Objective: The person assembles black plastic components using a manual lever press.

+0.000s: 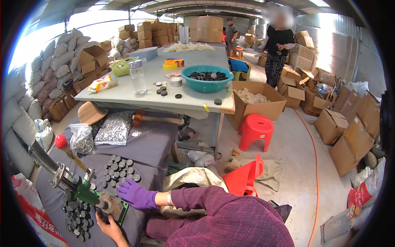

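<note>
A green hand press (88, 195) with a red-knobbed lever (61, 142) stands on the cloth-covered bench. My bare left hand (110, 229) curls its fingers round the lower end of the press's ram; what they pinch there is hidden. My right hand (136, 194), in a purple glove, lies with outstretched fingers beside the press base. Its fingertips reach the near edge of a group of round grey-black caps (119, 168). More dark caps (79, 220) are heaped on the other side of the press.
On the bench lie a straw hat (91, 113), bags of small parts (113, 129) and a mallet (158, 120). The table beyond bears a teal basin (207, 85) of black rings. A red stool (256, 132), cartons (260, 96) and an orange hose (314, 164) occupy the floor. A person (277, 49) stands at back right.
</note>
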The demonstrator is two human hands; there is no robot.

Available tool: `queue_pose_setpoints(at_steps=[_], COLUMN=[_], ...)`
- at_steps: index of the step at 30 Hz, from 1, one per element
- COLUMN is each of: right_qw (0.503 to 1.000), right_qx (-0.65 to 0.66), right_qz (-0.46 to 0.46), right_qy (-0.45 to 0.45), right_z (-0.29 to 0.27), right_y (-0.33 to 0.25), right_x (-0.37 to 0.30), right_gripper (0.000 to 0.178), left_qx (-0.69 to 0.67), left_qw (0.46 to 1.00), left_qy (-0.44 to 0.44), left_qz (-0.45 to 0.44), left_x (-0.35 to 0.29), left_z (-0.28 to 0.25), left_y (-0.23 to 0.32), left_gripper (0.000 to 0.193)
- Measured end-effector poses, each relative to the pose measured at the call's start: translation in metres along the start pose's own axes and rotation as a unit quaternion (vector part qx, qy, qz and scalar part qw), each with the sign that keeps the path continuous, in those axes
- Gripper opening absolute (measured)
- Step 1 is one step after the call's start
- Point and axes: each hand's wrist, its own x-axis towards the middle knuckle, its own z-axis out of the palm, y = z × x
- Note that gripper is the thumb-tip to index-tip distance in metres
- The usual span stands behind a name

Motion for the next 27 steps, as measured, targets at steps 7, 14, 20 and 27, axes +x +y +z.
queue_pose_setpoints(at_steps=[7,14,20,27], right_qw=[0.998,0.997,0.998,0.998], right_qx=[-0.008,-0.002,-0.015,0.023], right_qz=[-0.025,0.01,0.004,0.052], right_qy=[-0.052,-0.077,-0.059,-0.024], right_z=[0.024,0.03,0.014,0.0], right_y=[0.007,0.013,0.015,0.003], right_x=[0.035,0.061,0.047,0.011], right_gripper=[0.048,0.024,0.036,0.042], left_qx=[0.0,0.031,0.041,-0.025], left_qw=[1.0,0.999,0.999,0.998], left_qy=[-0.001,0.03,0.016,-0.002], left_qz=[0.015,-0.032,-0.009,-0.053], left_x=[0.0,-0.003,0.003,-0.002], left_z=[-0.004,-0.006,-0.007,-0.013], left_y=[0.005,0.028,0.031,0.027], left_gripper=[0.054,0.051,0.049,0.051])
